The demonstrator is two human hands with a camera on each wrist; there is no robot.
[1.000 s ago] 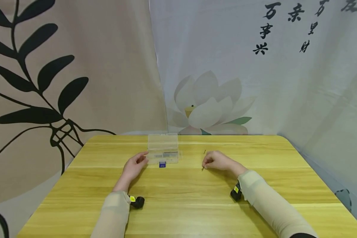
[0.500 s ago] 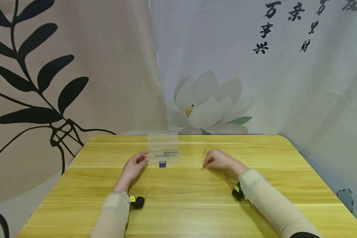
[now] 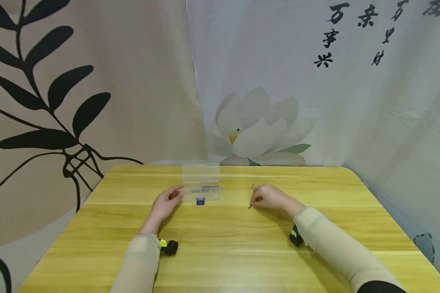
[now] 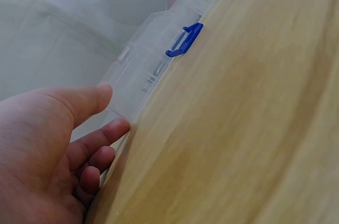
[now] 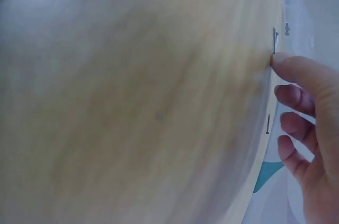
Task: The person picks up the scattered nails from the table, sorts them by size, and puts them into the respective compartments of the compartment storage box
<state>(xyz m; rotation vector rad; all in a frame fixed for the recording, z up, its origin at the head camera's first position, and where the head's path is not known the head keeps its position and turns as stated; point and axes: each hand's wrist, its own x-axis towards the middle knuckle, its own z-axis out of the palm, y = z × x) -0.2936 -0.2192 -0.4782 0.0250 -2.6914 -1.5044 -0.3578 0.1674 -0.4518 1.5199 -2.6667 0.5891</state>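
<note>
My right hand [image 3: 269,197] pinches a thin metal nail [image 5: 275,39] between thumb and forefinger, low over the table; its free end points left and toward me. Beyond those fingers lies a second, loose nail [image 5: 268,124], seen also as a small dark nail [image 3: 252,186] in the head view. At the left, a clear plastic compartment box [image 3: 201,195] stands with its lid [image 3: 201,173] raised at the back and a blue latch [image 4: 186,41] at its front. My left hand [image 3: 166,204] touches the box's left end with thumb and fingertips, the fingers loosely bent.
The wooden table [image 3: 220,252] carries all this, its far edge just behind the box. Printed cloth [image 3: 150,81] hangs behind it. A small black wrist camera [image 3: 170,247] sits on the left wrist, another black camera [image 3: 296,236] on the right.
The nail in my right fingers has turned slightly, and the right wrist has shifted a little to the right. My left hand and the box keep their places.
</note>
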